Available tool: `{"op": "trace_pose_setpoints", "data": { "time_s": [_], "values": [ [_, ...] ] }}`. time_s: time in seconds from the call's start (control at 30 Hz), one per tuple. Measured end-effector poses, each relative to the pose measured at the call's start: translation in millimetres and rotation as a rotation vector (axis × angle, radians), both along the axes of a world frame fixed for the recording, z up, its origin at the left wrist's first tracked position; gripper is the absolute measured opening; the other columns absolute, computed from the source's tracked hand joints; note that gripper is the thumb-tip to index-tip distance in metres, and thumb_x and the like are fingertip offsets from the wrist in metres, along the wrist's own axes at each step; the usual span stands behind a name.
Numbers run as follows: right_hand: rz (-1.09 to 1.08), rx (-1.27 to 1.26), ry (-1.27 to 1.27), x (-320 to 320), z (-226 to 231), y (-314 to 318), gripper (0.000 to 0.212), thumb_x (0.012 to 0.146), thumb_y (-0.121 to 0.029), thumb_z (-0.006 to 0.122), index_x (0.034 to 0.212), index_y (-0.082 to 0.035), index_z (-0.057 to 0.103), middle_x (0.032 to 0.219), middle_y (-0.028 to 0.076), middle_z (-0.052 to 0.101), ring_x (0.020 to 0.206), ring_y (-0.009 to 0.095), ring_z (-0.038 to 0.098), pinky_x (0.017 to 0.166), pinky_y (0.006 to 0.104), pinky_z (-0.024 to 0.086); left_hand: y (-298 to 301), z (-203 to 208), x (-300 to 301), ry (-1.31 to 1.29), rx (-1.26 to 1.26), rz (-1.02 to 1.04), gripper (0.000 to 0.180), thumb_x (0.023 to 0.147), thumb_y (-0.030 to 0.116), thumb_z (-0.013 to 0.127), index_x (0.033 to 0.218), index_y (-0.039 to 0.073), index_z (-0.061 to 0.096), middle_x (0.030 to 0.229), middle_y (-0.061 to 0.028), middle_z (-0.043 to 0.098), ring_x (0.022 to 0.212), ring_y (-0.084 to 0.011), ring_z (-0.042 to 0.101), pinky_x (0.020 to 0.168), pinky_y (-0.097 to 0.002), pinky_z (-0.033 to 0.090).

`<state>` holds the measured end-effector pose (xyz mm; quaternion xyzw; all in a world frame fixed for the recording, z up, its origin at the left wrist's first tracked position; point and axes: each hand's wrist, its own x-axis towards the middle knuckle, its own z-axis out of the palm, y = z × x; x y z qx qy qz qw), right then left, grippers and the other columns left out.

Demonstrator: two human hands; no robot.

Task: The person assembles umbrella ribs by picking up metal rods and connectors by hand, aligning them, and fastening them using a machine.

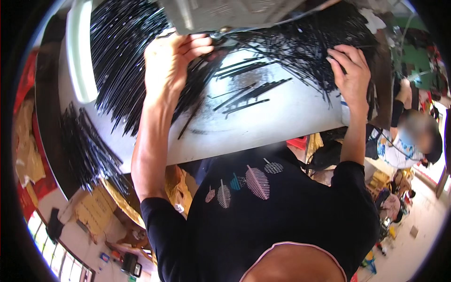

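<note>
My left hand (171, 58) reaches up to a small metal fitting (219, 35) under the front edge of a grey metal machine (230, 13). Its fingers are bent and held close together; what they pinch, if anything, is hidden. On the right, my right hand (351, 73) is at the edge of a tangled heap of thin black strips (307, 51). Thumb and fingertips curl in among the strips, and I cannot make out what is between them. Several loose black strips (253, 96) lie on the pale tabletop (300, 110) between my hands.
A large pile of aligned black strips (127, 70) covers the table's left side, beside a bright light tube (81, 51). Another bundle (91, 145) lies over the near left corner. Cardboard (95, 211) stands below left. Another person (406, 136) sits at the right.
</note>
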<state>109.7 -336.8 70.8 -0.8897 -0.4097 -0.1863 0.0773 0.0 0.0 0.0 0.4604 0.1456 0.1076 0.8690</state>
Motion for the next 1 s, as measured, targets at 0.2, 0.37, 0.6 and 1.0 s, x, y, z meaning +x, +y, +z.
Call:
{"op": "trace_pose_setpoints", "data": {
  "time_s": [0.2, 0.37, 0.6, 1.0],
  "values": [
    [-0.035, 0.026, -0.007, -11, 0, 22, 0.031, 0.069, -0.014, 0.074, 0.098, -0.007, 0.067, 0.094, 0.006, 0.063, 0.082, 0.025, 0.058, 0.072, 0.0325, 0.048, 4, 6, -4, -0.046, 0.074, 0.048, 0.02, 0.085, 0.012, 0.058, 0.091, -0.007, 0.055, 0.088, -0.022, 0.062, 0.078, -0.0304, 0.065, 0.073, -0.0401, 0.056],
    [-0.027, 0.461, 0.345, -31, -11, 57, 0.032, 0.073, -0.008, 0.073, 0.104, -0.004, 0.064, 0.091, 0.01, 0.065, 0.081, 0.016, 0.063, 0.068, 0.0263, 0.05, -2, 10, 0, -0.036, 0.045, 0.05, 0.023, 0.084, 0.013, 0.059, 0.092, -0.007, 0.054, 0.089, -0.0233, 0.061, 0.08, -0.0321, 0.064, 0.075, -0.0417, 0.056],
    [0.344, 1.168, 1.285, -47, -18, 119, 0.034, 0.086, -0.01, 0.06, 0.115, 0.004, 0.049, 0.11, 0.017, 0.058, 0.101, 0.022, 0.058, 0.081, 0.0341, 0.053, -9, 13, -23, -0.045, 0.011, 0.061, 0.02, 0.084, 0.017, 0.059, 0.093, -0.001, 0.058, 0.085, -0.0144, 0.061, 0.082, -0.0267, 0.062, 0.073, -0.0412, 0.055],
    [0.344, 1.09, 0.802, -42, 2, 116, 0.048, 0.082, -0.021, 0.067, 0.118, 0.004, 0.046, 0.11, 0.02, 0.057, 0.092, 0.021, 0.06, 0.076, 0.0325, 0.052, -20, 13, -75, 0.1, -0.06, 0.068, 0.025, 0.087, 0.012, 0.058, 0.105, -0.005, 0.054, 0.084, -0.0172, 0.061, 0.075, -0.0271, 0.064, 0.068, -0.0396, 0.057]
  ]
}}
